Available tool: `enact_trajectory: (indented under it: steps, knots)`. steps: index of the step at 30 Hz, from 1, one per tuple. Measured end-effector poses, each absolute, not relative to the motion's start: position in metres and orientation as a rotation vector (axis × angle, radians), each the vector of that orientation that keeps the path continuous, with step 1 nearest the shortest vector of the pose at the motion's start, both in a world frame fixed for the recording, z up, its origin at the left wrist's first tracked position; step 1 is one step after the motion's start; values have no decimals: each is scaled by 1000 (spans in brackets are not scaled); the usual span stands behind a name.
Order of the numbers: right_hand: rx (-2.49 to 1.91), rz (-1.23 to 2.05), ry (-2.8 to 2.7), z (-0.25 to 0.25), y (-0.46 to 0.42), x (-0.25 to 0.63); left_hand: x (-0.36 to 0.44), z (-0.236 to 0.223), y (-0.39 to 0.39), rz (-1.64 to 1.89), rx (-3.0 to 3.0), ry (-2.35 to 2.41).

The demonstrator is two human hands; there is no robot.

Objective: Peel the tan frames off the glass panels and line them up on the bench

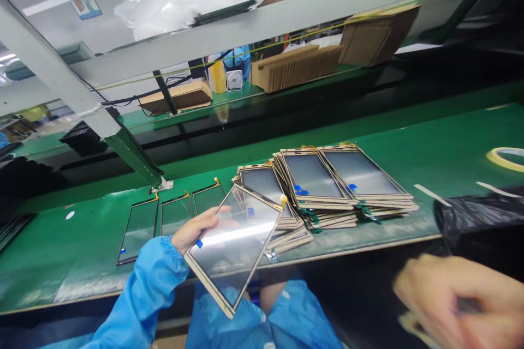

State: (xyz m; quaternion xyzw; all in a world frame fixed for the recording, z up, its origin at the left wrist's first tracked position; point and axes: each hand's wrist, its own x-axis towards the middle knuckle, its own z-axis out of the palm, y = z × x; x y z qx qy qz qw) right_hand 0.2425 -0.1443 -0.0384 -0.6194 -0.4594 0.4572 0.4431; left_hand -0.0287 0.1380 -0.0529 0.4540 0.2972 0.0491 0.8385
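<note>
Left hand (196, 232) gripping panel (233, 245), right hand (454, 300) (blurred)

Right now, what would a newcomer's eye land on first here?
The glass panel tilted in the left hand, low and centre, catching a bright streak of light. Behind it, fanned stacks of gold-framed panels lie on the green bench. At bottom right the right hand is a blur; what its grip holds cannot be told.

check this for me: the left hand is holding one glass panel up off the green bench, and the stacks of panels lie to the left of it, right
Not quite. In the head view the left hand does hold one glass panel up off the green bench, but the stacks of panels lie to the right of it, not the left.
</note>
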Motion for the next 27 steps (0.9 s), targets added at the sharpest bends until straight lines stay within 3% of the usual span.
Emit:
enact_trajectory:
  steps: [6,12,27]
  knots:
    - [-1640,363,-1645,-32,-38,238,-20,-46,112,-181,1238,406]
    - [-1470,317,-1978,-36,-18,224,-19,-30,93,-207,1484,470]
    - [-1431,105,-2094,-33,-28,223,-17,-21,89,-223,1621,457]
